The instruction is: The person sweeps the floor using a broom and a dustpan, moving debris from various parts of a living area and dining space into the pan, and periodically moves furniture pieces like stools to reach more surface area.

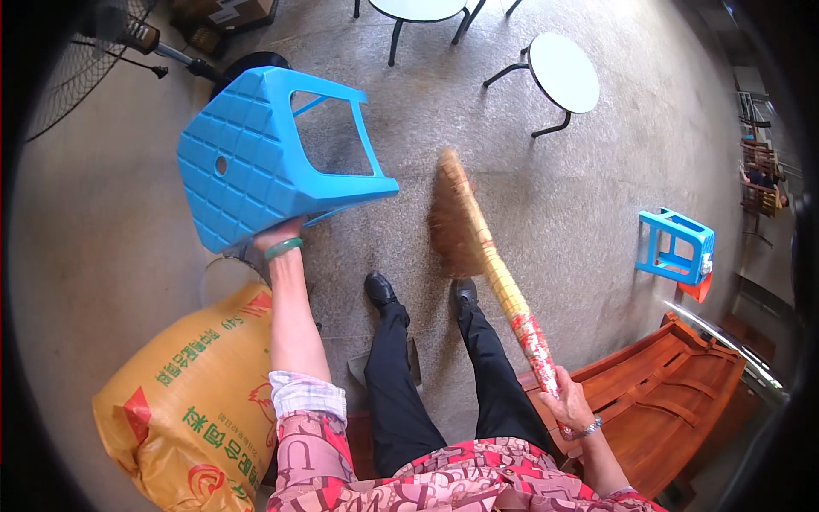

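My left hand [279,233] holds a blue plastic stool [240,153] tipped on its side in the air, its quilted seat turned to the left. The fingers are hidden behind the seat's lower edge. In my right hand [568,404] is a broom by its red-and-white wrapped handle [536,345]. The brown bristle head [453,224] of the broom reaches over the floor in front of my shoes and looks slightly blurred.
A yellow woven sack [192,397] bearing writing stands at left. Round white stools [563,73] are ahead, a standing fan [144,38] far left. At right are a wooden bench [646,384] and another blue stool [678,246]. A person sits in the far right background.
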Demonstrator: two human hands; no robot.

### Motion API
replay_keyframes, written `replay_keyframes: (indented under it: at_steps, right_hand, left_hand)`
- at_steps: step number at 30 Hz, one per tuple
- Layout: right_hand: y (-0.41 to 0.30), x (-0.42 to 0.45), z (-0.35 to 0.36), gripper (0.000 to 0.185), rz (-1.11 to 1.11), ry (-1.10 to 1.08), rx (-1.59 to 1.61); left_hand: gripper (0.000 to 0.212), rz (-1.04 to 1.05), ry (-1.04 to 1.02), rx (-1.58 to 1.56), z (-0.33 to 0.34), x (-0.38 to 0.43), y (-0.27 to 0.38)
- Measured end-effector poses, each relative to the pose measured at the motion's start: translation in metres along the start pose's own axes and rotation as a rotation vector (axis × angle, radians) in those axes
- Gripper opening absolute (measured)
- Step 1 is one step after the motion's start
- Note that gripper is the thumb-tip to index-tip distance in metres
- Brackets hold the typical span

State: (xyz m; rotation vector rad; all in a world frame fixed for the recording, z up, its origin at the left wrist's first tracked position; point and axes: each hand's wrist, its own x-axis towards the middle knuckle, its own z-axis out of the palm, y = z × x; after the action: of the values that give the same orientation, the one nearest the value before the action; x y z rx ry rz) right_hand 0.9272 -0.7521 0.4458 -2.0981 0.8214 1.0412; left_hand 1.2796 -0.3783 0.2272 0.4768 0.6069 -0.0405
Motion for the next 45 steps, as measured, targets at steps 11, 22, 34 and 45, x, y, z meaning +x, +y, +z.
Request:
replay_keyframes:
  at_steps: [11,22,34,45]
  right_hand:
    - [-0.091,0.1,-0.029,0.062,-0.501,0.343,-0.292]
    - [-0.228,0.272,0.001,0.043,-0.673,0.261,-0.203]
    - [-0.036,0.198,-0.034,0.045,-0.281,0.196,-0.237]
    - [-0.008,0.124,-0.032,0.034,-0.168,0.081,0.582]
  left_hand:
    - [0.058,0.021,0.047,-0.074,-0.036,0.007,-0.01]
    - [0.057,0.059,0.176,-0.058,-0.073,-0.011,-0.06]
    - [0.064,0.12,0.346,0.033,-0.071,-0.028,-0.062]
    - [0.069,-0.22,0.569,0.203,-0.073,-0.061,-0.078]
